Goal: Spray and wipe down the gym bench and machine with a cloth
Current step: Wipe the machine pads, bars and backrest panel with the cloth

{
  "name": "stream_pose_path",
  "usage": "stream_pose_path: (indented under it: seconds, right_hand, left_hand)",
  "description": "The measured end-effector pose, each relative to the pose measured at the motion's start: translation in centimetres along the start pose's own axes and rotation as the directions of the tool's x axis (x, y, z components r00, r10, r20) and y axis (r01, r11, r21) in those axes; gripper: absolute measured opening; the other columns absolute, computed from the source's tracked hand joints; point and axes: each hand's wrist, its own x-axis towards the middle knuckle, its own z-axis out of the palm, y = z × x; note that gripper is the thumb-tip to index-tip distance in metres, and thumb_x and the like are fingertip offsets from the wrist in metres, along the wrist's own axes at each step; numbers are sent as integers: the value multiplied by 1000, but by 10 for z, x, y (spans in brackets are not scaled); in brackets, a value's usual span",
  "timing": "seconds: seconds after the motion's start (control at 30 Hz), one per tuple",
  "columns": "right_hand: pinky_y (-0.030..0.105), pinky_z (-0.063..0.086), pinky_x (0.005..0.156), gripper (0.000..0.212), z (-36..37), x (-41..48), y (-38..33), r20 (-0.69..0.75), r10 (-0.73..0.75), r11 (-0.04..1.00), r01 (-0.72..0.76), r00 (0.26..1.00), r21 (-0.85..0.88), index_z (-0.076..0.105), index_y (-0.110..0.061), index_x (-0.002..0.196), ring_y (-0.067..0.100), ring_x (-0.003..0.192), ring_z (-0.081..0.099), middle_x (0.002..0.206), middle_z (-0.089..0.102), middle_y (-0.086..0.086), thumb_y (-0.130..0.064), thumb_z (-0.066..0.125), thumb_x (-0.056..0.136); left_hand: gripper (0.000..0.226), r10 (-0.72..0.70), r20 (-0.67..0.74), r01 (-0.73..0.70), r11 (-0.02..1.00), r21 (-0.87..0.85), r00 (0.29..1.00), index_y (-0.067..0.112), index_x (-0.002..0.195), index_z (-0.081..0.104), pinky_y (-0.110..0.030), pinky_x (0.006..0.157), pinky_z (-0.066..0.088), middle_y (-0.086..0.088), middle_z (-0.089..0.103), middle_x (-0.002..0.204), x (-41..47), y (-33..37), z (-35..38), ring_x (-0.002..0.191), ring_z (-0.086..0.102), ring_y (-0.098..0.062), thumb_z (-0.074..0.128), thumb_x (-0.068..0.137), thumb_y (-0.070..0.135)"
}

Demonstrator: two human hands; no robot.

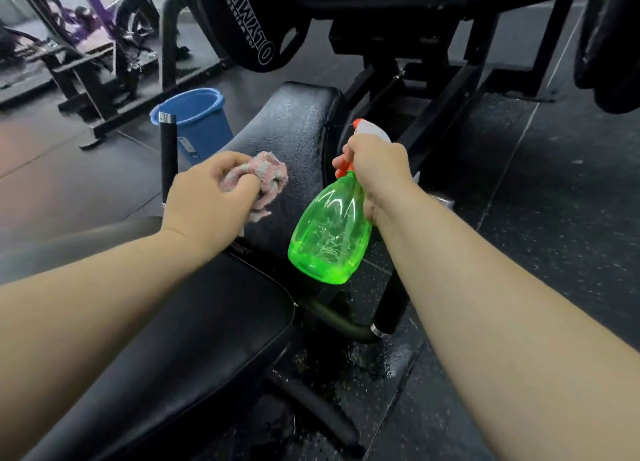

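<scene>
Quick count: two hands, left hand (207,197) and right hand (377,162), one cloth (270,180), one bottle (329,238), one bucket (207,131), two pads (far pad (294,124), near pad (194,322)), two handles (left handle (168,148), right handle (389,308)), one plate (242,27).

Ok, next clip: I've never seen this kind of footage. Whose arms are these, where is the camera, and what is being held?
There is no robot here. One wide-angle camera sits on a person's head, looking forward and down, so both bare arms are that person's own. The left hand grips a bunched pink and grey cloth on the black bench pad, which shows droplets. The right hand holds a green spray bottle by its neck, nozzle toward the pad. A blue bucket stands on the floor beyond the bench, and a weight plate sits on the machine behind.
</scene>
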Motion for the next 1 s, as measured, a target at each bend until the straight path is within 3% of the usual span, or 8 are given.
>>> stream_pose_path:
  seconds: [0.17, 0.33, 0.4, 0.53, 0.67, 0.77, 0.9, 1.0]
  right_hand:
    - [36, 55, 84, 57, 2, 5, 0, -3, -13, 998, 12, 1000, -67, 54, -24, 136, 18, 77, 61, 91, 73, 10, -6, 48, 82]
    - [30, 45, 61, 53, 6, 6, 14, -15, 95, 995, -94, 995, 15, 54, -13, 132, 20, 60, 53, 48, 59, -1, -3, 47, 81]
    - [29, 44, 62, 57, 9, 6, 15, 11, 81, 996, -81, 997, 28, 54, -18, 135, 20, 62, 52, 51, 60, 0, -2, 46, 81]
    - [25, 47, 70, 49, 20, -2, 10, 103, -3, 999, 8, 995, -48, 58, -18, 129, 15, 72, 55, 85, 64, 7, -2, 48, 84]
    - [45, 55, 86, 22, 31, -9, 13, 160, -38, 984, 64, 986, -165, 67, -18, 96, 14, 74, 57, 87, 66, 6, -7, 53, 84]
    - [50, 53, 90, 10, 40, -20, 22, 306, -39, 916, 156, 951, -368, 60, -13, 88, 16, 75, 58, 80, 66, 0, -10, 53, 81]
    - [37, 53, 77, 28, 65, -17, -1, 371, -48, 803, 257, 927, -538, 63, 0, 102, 18, 75, 64, 82, 72, 7, -9, 52, 78]
    - [47, 56, 89, 35, 97, -4, -26, 409, -33, 647, 332, 912, -687, 68, 0, 91, 27, 85, 71, 78, 74, 7, -15, 52, 64]
  left_hand:
    - [28, 3, 3, -3, 999, 32, 1000, 34, 74, 61, -1, 48, 38, 34, 58, 54, 2, 1, -2, 55, 56, 20, 54, 89, 12]
    - [20, -27, -13, 28, 999, 27, 1000, 31, 79, 69, -11, 52, 51, 26, 65, 62, 6, -17, 4, 54, 62, 7, 56, 87, 18]
    - [16, -62, -21, 63, 997, 46, 998, 33, 87, 70, -26, 67, 59, 19, 69, 70, 7, -28, 4, 58, 65, 1, 55, 83, 27]
    - [29, -131, -58, 131, 991, 1, 990, 41, 110, 56, -7, 52, 44, 12, 66, 87, 14, -42, 0, 47, 60, 0, 50, 89, 21]
    - [25, -239, -125, 223, 967, -126, 963, 34, 112, 53, -4, 48, 40, 16, 62, 92, 8, -63, -11, 54, 58, 9, 48, 95, 17]
    - [16, -344, -212, 309, 933, -183, 915, 30, 103, 60, -7, 51, 39, 8, 67, 95, 16, -75, -25, 68, 59, 1, 48, 95, 25]
    - [14, -368, -209, 333, 924, -186, 906, 20, 102, 58, -5, 44, 37, 12, 57, 78, 38, -77, -54, 51, 55, 15, 45, 98, 16]
    - [20, -369, -157, 353, 928, -120, 916, 24, 106, 62, -5, 41, 37, 15, 59, 78, 34, -98, -71, 46, 56, 6, 46, 95, 19]
